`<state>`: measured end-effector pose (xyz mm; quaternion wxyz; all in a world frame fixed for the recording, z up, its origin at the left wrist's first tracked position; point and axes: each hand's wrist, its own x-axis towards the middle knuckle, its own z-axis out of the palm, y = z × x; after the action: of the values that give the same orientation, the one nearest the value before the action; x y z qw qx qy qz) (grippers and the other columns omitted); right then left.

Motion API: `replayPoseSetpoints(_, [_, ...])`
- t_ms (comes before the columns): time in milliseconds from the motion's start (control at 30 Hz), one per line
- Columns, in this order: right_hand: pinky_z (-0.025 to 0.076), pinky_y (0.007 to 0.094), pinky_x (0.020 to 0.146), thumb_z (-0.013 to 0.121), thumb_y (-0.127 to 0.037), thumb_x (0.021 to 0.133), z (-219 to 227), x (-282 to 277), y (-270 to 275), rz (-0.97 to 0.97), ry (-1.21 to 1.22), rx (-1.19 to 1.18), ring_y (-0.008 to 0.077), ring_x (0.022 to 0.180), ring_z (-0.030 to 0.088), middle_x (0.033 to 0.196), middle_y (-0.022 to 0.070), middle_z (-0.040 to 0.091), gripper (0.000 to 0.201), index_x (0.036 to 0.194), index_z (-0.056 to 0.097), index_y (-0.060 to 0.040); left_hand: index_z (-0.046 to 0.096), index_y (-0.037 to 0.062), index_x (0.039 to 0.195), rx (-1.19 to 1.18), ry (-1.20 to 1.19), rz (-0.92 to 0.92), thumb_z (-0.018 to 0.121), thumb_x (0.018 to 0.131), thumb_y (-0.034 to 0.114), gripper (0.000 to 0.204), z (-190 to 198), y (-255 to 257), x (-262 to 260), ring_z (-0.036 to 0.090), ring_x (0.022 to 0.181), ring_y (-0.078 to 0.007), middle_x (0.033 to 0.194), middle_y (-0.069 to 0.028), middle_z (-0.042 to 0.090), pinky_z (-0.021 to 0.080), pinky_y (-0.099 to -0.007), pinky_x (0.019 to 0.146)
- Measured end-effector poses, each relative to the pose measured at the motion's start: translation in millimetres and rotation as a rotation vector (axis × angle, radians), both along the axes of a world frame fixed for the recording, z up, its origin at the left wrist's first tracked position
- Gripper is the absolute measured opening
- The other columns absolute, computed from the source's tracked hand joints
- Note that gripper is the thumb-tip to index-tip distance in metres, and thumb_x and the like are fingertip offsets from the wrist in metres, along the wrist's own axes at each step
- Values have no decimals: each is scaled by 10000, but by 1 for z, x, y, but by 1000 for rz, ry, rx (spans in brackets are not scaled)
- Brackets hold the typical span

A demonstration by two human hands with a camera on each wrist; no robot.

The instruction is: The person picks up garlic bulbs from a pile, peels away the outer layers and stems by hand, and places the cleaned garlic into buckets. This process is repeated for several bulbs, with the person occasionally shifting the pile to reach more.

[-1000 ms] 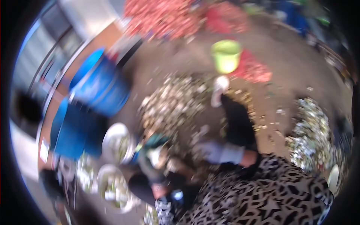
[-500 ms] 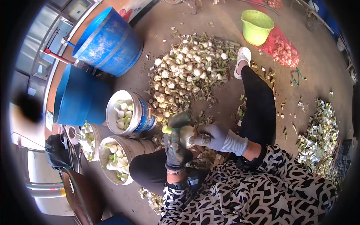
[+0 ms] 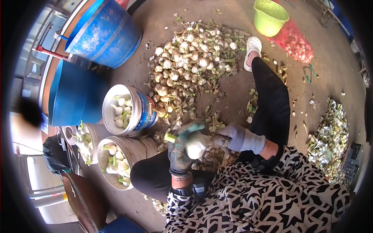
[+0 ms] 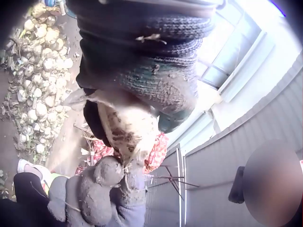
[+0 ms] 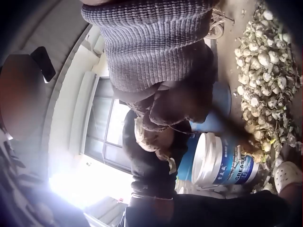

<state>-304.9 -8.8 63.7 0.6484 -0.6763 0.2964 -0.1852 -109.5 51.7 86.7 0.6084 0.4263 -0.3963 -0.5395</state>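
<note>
My left hand point(image 3: 180, 149), in a dirt-stained dark green glove, grips a garlic bulb point(image 3: 196, 146) with a short green stem point(image 3: 170, 137) poking out on the left. The side of the bulb facing the head camera is smooth and white. To its right, my grey-gloved right hand point(image 3: 234, 136) pinches brownish outer skin that stretches from the bulb. In the left wrist view, the right thumb and curled fingers point(image 4: 97, 189) close on the lower end of the soiled bulb point(image 4: 128, 127). Loose pale skin point(image 5: 147, 135) hangs by the right hand in the right wrist view.
A big heap of untrimmed garlic point(image 3: 190, 58) lies ahead. Left stand a white bucket point(image 3: 112, 93) and a second bucket point(image 3: 145, 147) of peeled bulbs, beside large blue tubs point(image 3: 112, 35). A lime-green bucket point(image 3: 270, 19) is far right; peelings point(image 3: 328, 143) pile up nearer.
The head view was blurred at first, then steadied. Over the last half second my right hand has drawn rightward from the bulb, pulling skin along, and more of the white bulb shows.
</note>
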Motion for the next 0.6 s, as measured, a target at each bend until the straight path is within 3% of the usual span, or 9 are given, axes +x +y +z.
replayPoseSetpoints(33, [460,282,519,571,-262,962,3,-2,-2,63,137,89,154,510,599,583,67,617,258,845,625,-38,546,-67,1210,-114,162,-40,431,953,448,587,6,1,-3,573,1150,-335,1179,-213,612,453,-418,993])
replayPoseSetpoints(67, [460,282,519,571,-262,962,-4,-3,-1,68,138,93,154,510,599,583,67,617,258,845,625,-38,546,-67,1210,-110,162,-35,431,953,448,587,1,1,1,573,1150,-335,1179,-213,612,453,-418,993])
replayPoseSetpoints(133, [480,324,568,622,-286,924,-25,-2,3,262,294,-276,272,607,632,694,115,643,247,875,609,-45,567,-1,1228,18,138,-14,459,949,468,556,-16,-3,13,613,1091,-317,1210,-226,591,516,-377,888])
replayPoseSetpoints(167, [489,360,604,696,-311,864,-29,0,7,185,179,-283,349,692,624,787,139,640,284,895,589,-50,552,-7,1244,-10,-29,-5,455,953,443,545,-18,-3,15,599,1109,-309,1218,-200,598,479,-386,950])
replayPoseSetpoints(200, [489,360,604,696,-311,864,-32,-1,9,187,183,-277,349,692,624,787,139,640,284,895,589,-50,552,-7,1244,-4,-24,-3,455,953,443,545,-23,-1,15,599,1109,-309,1218,-200,598,479,-386,950])
replayPoseSetpoints(267, [492,363,575,729,-399,819,2,8,9,-95,90,-448,263,627,625,718,81,611,358,898,597,-74,552,-33,1234,-157,-461,50,437,958,437,558,-33,3,18,594,1107,-277,1201,-176,613,448,-381,981])
replayPoseSetpoints(400, [485,372,537,754,-381,796,40,26,8,-131,98,-518,285,576,619,657,74,590,362,851,570,-75,569,-38,1222,31,-363,77,444,939,494,615,-15,-1,19,597,1090,-249,1180,-168,624,452,-364,962])
replayPoseSetpoints(467, [482,389,530,754,-345,797,38,35,8,-179,89,-581,309,577,624,646,96,597,333,856,580,-68,599,-25,1204,25,-317,8,472,912,530,640,-4,-5,21,596,1089,-241,1168,-168,628,460,-347,936])
replayPoseSetpoints(600, [486,403,543,720,-250,823,20,34,4,-234,27,-561,351,632,632,697,154,621,240,891,596,-56,618,-26,1189,22,-233,44,471,893,533,649,-5,1,23,590,1107,-251,1224,-178,612,448,-336,947])
